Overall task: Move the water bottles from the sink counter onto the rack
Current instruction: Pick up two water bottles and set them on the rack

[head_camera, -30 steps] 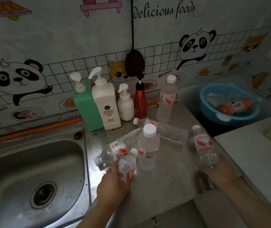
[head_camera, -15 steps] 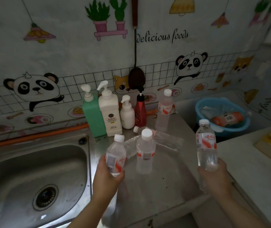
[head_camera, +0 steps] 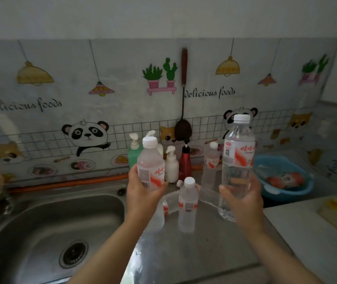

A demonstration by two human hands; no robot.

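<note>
Left hand [head_camera: 143,193] and right hand [head_camera: 243,197] each clamp fingers round an upright water bottle [head_camera: 150,165] [head_camera: 237,158], lifted above sink counter [head_camera: 204,249]. Carry step; next needs rack, not in view.

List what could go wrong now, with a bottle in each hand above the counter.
The left hand grips its small white-capped clear water bottle low and might let it tip. The right hand lifts a taller clear water bottle above the upright clear bottle on the steel counter; a lowered arm might topple it.
</note>
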